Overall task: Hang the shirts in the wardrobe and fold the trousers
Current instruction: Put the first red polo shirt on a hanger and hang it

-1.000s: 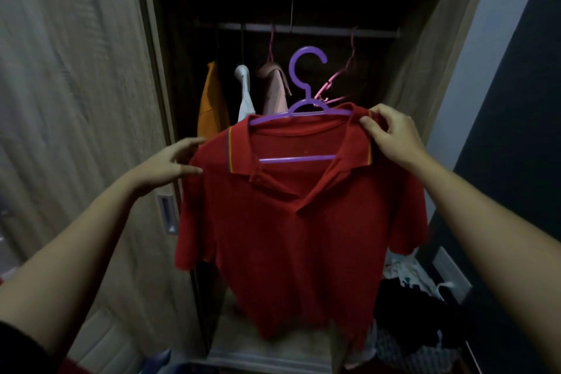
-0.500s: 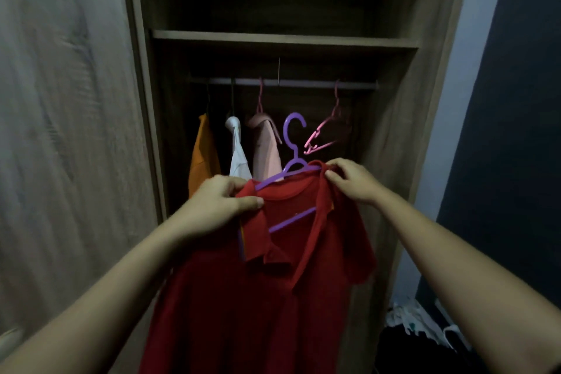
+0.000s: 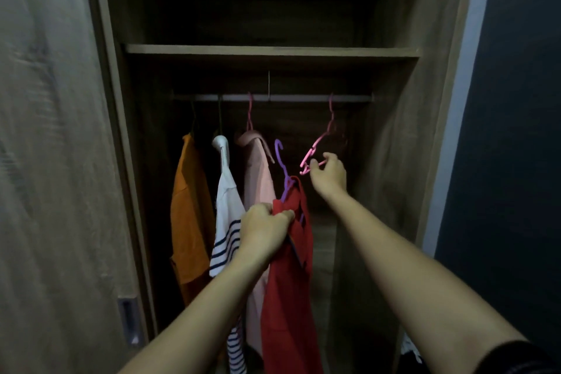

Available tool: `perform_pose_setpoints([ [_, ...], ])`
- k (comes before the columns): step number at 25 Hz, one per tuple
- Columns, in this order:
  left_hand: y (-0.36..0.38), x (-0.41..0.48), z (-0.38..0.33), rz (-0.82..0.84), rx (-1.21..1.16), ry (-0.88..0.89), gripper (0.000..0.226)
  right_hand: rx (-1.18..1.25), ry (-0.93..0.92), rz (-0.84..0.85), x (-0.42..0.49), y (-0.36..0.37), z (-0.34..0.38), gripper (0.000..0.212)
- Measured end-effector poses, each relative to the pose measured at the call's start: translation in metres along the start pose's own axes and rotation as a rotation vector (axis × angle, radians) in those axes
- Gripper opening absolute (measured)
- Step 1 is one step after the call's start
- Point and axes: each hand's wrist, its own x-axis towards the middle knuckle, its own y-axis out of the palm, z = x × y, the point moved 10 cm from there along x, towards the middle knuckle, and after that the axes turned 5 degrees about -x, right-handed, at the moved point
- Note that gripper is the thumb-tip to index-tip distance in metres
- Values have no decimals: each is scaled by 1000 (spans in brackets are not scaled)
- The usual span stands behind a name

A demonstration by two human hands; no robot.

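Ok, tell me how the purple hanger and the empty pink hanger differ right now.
The purple hanger carries the red shirt; the pink hanger is bare. The pink hanger hooks over the rail; the purple hanger's hook is below it, free. The left hand grips the purple one's shirt; the right hand touches the pink. Both look plastic.

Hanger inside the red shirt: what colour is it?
Purple hanger, its hook clear above the red shirt in the head view.

Dim, murky wide-angle view; upper wardrobe (image 3: 273, 3) interior nearly black.
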Motion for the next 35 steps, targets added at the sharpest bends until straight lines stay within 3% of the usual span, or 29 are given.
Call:
perform_pose_setpoints([
  [4, 20, 41, 5, -54, -20, -17, 23, 38, 18, 1, 48, 23, 13, 67],
  [8, 36, 77, 6, -104, 7, -23, 22, 53, 172, 75, 84, 44, -2, 89],
  [12, 58, 111, -4, -125, 18, -15, 24, -38, 238, 119, 101, 38, -27, 57],
  [14, 69, 136, -19, -126, 13, -15, 25, -139, 213, 115, 108, 26, -34, 52],
  [20, 74, 205, -87, -215, 46, -24, 45, -421, 9, 188, 111, 14, -29, 67],
  [30, 121, 218, -78, -149, 188, -69, 37, -427, -79, 246, 116, 11, -38, 73],
  [33, 132, 222, -72, -43, 184, -95, 59, -401, -64, 257, 117, 9, -41, 70],
  [35, 128, 220, -65, -18, 266, -93, 69, -392, -119, 148, 118, -1, -37, 65],
])
